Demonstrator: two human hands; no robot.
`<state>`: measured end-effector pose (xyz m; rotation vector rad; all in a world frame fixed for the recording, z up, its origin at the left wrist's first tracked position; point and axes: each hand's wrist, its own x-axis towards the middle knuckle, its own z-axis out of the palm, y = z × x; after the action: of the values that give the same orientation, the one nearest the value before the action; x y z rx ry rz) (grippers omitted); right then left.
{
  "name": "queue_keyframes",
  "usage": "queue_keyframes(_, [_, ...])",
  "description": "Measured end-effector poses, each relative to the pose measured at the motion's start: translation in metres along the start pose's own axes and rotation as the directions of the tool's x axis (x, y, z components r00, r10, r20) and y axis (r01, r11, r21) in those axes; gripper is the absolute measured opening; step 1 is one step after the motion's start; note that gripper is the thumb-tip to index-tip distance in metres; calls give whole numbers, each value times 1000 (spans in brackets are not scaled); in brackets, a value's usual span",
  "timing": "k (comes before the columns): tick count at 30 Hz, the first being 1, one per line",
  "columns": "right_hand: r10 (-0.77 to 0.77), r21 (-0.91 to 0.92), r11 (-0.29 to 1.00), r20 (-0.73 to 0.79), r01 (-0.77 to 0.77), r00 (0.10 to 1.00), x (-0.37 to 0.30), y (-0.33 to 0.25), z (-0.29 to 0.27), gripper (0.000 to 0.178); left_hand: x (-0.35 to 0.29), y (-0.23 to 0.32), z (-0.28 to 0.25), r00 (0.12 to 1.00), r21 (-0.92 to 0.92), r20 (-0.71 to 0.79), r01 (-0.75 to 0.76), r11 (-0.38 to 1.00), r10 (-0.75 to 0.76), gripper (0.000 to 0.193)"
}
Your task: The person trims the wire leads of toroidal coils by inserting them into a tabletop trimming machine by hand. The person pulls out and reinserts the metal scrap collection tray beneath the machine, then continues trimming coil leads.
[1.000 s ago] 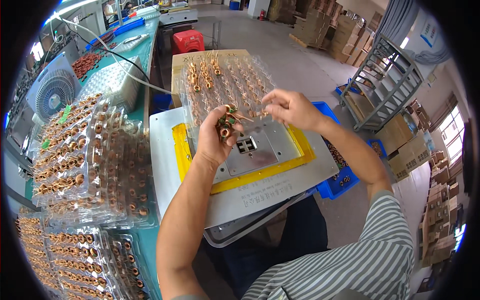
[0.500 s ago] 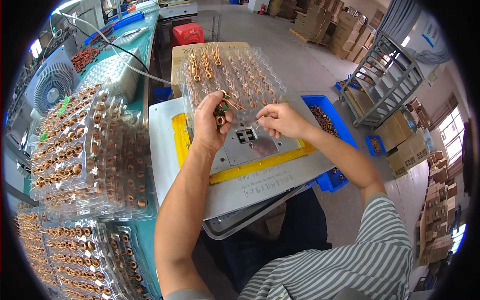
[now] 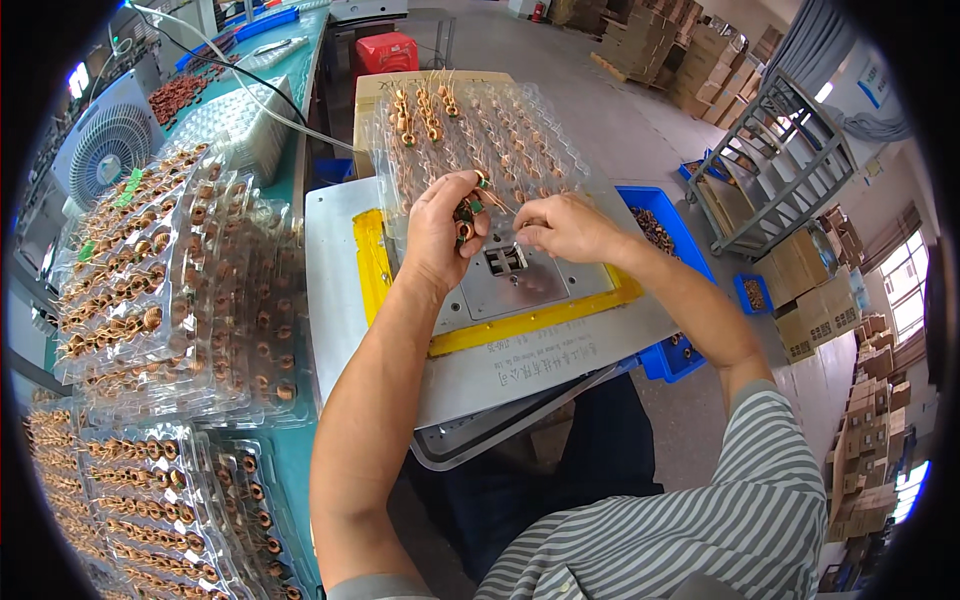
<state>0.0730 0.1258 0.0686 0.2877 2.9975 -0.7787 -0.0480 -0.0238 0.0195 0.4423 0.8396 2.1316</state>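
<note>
My left hand (image 3: 438,232) is closed around several small ring coils (image 3: 467,213), dark and green with copper wire leads sticking out to the right. My right hand (image 3: 575,230) has thumb and forefinger pinched together close to those lead ends; anything between the fingertips is too small to make out. Both hands hover over a grey metal machine top (image 3: 540,292) with a small square slot (image 3: 505,261) in it. Just beyond them lies a clear plastic tray (image 3: 572,160) with rows of copper coils, the ones at its far left more orange.
Stacked clear trays of coils (image 3: 150,330) crowd the green bench at left, near a white fan (image 3: 108,150). Yellow tape (image 3: 535,327) frames the machine plate. A blue bin (image 3: 690,235) of small parts sits at right, with a metal rack cart (image 3: 785,165) beyond.
My right hand has come closer to my left hand, up to the coil leads. The left hand still holds the coils. The whole view has shifted slightly.
</note>
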Motion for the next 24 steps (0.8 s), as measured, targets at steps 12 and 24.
queue_keyframes(12, [-121, -178, 976, 13, 121, 993, 12, -5, -2, 21, -2, 2, 2, 999, -24, -4, 36, 999, -37, 16])
queue_keyframes(24, [-160, -147, 977, -11, 157, 987, 16, 2, 8, 23, -2, 1, 4, 999, 6, 7, 38, 999, -38, 15])
